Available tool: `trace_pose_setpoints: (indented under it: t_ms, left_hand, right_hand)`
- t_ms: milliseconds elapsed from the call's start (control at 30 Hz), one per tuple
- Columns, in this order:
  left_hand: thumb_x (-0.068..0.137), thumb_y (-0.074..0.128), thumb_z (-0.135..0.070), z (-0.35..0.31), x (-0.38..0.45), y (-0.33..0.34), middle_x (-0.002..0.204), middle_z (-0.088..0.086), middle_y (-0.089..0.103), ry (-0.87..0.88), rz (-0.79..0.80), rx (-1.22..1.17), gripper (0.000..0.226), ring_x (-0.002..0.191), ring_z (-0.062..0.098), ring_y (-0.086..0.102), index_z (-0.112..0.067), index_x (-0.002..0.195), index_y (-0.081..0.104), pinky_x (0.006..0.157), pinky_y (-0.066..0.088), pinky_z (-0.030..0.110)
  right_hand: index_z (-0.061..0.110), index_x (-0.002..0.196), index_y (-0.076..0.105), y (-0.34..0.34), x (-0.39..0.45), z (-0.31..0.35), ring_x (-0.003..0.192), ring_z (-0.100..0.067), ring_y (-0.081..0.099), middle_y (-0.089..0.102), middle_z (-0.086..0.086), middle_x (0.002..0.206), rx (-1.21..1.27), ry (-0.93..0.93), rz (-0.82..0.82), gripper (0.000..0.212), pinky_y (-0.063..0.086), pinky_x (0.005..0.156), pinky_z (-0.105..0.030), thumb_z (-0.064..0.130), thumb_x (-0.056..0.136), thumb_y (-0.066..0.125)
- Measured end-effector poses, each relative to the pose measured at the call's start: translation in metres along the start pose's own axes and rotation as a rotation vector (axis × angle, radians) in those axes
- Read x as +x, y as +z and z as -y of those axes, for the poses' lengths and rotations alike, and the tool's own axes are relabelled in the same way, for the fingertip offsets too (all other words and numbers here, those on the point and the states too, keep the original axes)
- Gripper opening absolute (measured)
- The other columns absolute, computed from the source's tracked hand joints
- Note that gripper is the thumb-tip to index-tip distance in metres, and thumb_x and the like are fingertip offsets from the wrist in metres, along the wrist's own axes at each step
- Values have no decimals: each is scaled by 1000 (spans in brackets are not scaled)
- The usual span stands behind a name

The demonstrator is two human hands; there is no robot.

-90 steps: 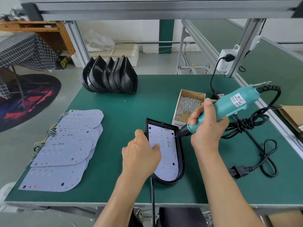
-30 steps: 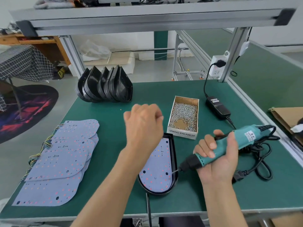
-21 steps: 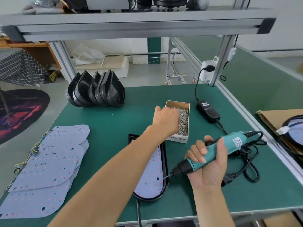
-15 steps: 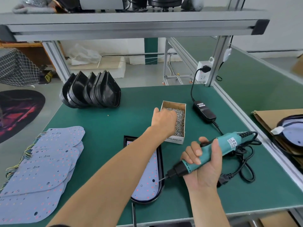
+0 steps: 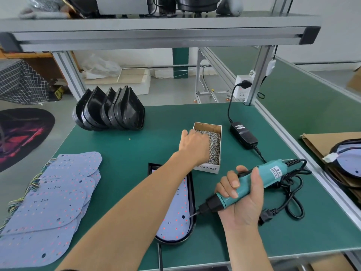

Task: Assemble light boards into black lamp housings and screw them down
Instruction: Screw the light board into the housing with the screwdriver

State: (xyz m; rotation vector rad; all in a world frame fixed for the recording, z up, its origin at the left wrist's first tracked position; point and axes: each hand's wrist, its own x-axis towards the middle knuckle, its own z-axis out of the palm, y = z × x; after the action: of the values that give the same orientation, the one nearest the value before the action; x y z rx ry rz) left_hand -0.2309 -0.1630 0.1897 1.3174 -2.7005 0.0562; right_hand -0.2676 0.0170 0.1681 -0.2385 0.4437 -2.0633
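A small cardboard box (image 5: 218, 133) full of silver screws (image 5: 214, 145) sits at the middle of the green worktop (image 5: 136, 153). Just near of it lies a black lamp housing (image 5: 192, 196) with a pale light board (image 5: 175, 218) inside. The left hand (image 5: 193, 146) reaches across the housing into the box, knuckles up, its fingers buried among the screws, so I cannot tell whether they pinch one. The right hand (image 5: 241, 200), palm up, has its fingers wrapped round a teal electric screwdriver (image 5: 246, 187), the tip over the housing's right rim. Spare boards (image 5: 48, 202) are stacked at the near left, empty housings (image 5: 111, 110) at the far left
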Motion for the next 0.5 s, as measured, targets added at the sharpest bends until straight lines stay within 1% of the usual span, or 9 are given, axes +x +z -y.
trace_pose_setpoints:
  t_ms: [67, 133, 167, 200, 233, 300, 367, 433, 500]
  left_hand:
    - [93, 51, -19, 5, -5, -7, 87, 3, 62, -8, -63, -136, 12, 91, 27, 50, -17, 81, 52, 82, 30, 40]
    - [98, 53, -22, 15, -15, -20, 91, -1, 69, -45, -86, -411, 13, 90, 23, 57, -16, 90, 62, 84, 38, 36]
    - [97, 58, -23, 21, -23, -28, 88, -5, 70, -86, -90, -590, 10, 86, 17, 61, -18, 92, 65, 80, 43, 30]
    - [94, 65, -23, 27, -32, -36, 82, -9, 70, -127, -100, -753, 6, 77, 8, 62, -21, 89, 68, 72, 45, 21]
    - [90, 70, -23, 32, -44, -44, 76, -10, 70, -165, -123, -872, 6, 66, 0, 60, -24, 84, 69, 62, 43, 12]
    - [85, 77, -22, 43, -70, -55, 68, -9, 71, -223, -169, -1031, 9, 53, -2, 54, -23, 78, 71, 52, 37, 8]
    - [86, 79, -20, 51, -97, -64, 72, -7, 75, -250, -186, -1137, 7, 59, 0, 56, -23, 85, 72, 57, 43, 9]
    - [91, 76, -18, 58, -123, -68, 79, -8, 79, -264, -187, -1212, 11, 69, 0, 64, -27, 98, 74, 66, 45, 6]
    - [95, 73, -16, 63, -146, -70, 81, -7, 79, -284, -209, -1265, 12, 76, -1, 69, -26, 100, 77, 71, 46, 6]
  right_hand:
    - [19, 89, 66, 0, 1, 0, 41, -5, 37, 44, 5, 60, -8, 0, 0, 31, 39, 43, -19, 48, 96, 60]
    - [19, 88, 66, 1, 1, 0, 41, -5, 37, 44, 6, 59, -23, 2, 0, 30, 38, 43, -19, 48, 95, 61]
    - [20, 88, 67, 1, 1, 0, 41, -5, 36, 43, 6, 59, -28, 1, -1, 30, 38, 43, -19, 48, 95, 61]
    - [20, 87, 67, 2, 1, 0, 41, -5, 36, 43, 6, 59, -29, -1, -2, 30, 38, 43, -19, 48, 95, 61]
    - [20, 87, 67, 2, 1, -1, 41, -5, 36, 43, 6, 59, -28, -2, -5, 30, 37, 44, -19, 48, 96, 60]
    - [20, 87, 66, 3, 0, -2, 41, -5, 36, 43, 6, 59, -27, -3, -12, 32, 37, 44, -19, 47, 100, 56]
    - [19, 86, 65, 4, 0, -2, 42, -5, 36, 43, 6, 59, -30, -2, -15, 33, 37, 44, -19, 46, 102, 52]
    - [19, 86, 64, 6, -1, -3, 42, -5, 35, 43, 6, 59, -35, 2, -16, 33, 36, 44, -19, 45, 102, 52]
    - [19, 87, 63, 9, -3, -3, 43, -5, 35, 43, 6, 60, -37, 4, -18, 31, 36, 44, -19, 45, 100, 54]
